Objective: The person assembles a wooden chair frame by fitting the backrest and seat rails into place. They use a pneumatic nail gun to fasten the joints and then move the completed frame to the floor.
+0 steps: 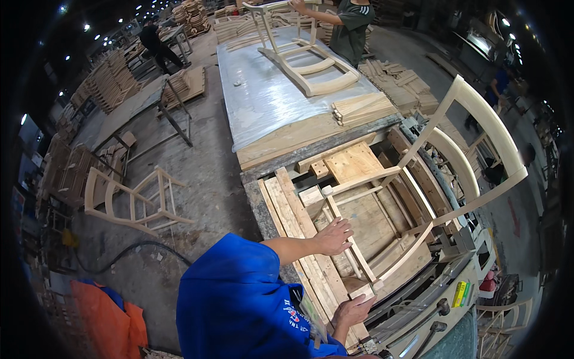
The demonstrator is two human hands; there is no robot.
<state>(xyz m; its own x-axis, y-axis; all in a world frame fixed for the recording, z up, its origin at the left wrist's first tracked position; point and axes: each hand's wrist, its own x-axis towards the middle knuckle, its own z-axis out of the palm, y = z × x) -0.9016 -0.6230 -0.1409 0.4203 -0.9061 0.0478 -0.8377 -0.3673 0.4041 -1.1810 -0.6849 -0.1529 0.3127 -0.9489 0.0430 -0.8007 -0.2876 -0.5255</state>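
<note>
A pale wooden chair frame (pixel 382 218) lies in a wooden clamping bed, its curved backrest (pixel 499 134) rising to the right. My left hand (pixel 333 237) lies with fingers stretched over the chair's near front rail (pixel 353 246). Close to the chair's lower corner, my right hand (pixel 353 312) rests against a small wooden block (pixel 362 291), its fingers extended along it. A similar block (pixel 311 195) sits at the upper corner of the same rail. Part of my right hand's underside is hidden.
Beyond the bed stands a film-covered table (pixel 263 102) bearing another chair frame (pixel 317 72), handled by a co-worker (pixel 354 30), and a stack of slats (pixel 359 107). A chair frame (pixel 137 200) stands on the floor at left. Dark-headed tools (pixel 439 317) lie at lower right.
</note>
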